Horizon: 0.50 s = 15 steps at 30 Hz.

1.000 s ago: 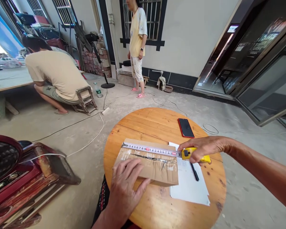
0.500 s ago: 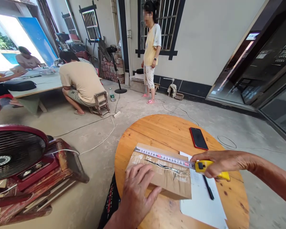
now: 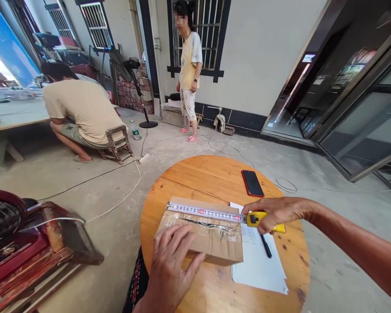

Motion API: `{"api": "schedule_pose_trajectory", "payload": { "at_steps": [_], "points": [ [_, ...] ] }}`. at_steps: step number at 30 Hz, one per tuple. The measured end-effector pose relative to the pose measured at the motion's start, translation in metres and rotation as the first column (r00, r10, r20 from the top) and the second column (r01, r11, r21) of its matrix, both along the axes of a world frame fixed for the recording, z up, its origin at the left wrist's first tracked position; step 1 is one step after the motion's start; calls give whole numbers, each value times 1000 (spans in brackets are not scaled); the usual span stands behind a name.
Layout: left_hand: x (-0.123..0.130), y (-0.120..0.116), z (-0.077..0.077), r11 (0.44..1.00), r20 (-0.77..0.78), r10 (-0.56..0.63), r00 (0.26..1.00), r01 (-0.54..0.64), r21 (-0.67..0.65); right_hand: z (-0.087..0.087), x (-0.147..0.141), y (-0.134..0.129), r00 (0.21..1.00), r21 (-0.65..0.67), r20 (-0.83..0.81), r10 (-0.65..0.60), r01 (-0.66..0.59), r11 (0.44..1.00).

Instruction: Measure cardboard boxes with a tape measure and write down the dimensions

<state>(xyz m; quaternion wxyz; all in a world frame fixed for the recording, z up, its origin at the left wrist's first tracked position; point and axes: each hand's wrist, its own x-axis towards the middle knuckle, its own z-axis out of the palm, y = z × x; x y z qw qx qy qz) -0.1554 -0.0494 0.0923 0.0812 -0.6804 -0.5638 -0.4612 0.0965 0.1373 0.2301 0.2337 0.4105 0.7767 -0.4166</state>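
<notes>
A taped cardboard box (image 3: pixel 215 243) rests on the round wooden table (image 3: pixel 198 169), partly over white paper (image 3: pixel 260 269). Along the box's far top edge lies a white measuring blade (image 3: pixel 208 212), its end at the box's far left corner. It runs out of the yellow tape measure (image 3: pixel 270 222), which my right hand (image 3: pixel 276 213) grips just right of the box. My left hand (image 3: pixel 174 261) rests on the box's near left part, fingers spread, thumb along the near edge. A black pen (image 3: pixel 266 246) lies on the paper beneath the tape measure.
A red-edged phone (image 3: pixel 252 183) lies at the table's back right. On the left is a red fan (image 3: pixel 6 248) on a wooden stand. Beyond are a seated person (image 3: pixel 81 108), a standing person (image 3: pixel 189 65), a standing fan (image 3: pixel 138 87) and cables on the floor.
The view has turned to the right, so the surroundings appear further left. Both hands, the box and the extended tape measure keep nearly the same arrangement.
</notes>
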Motion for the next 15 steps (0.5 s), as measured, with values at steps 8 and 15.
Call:
{"api": "schedule_pose_trajectory", "payload": {
  "at_steps": [8,15],
  "points": [
    [3,4,-1,998,-47,67,997,-68,-12,-6,25,-46,863,-220,-309,-400,344,913],
    [7,18,16,984,-71,130,989,-138,-110,-53,16,-165,553,-499,-331,-765,585,639]
  ]
}}
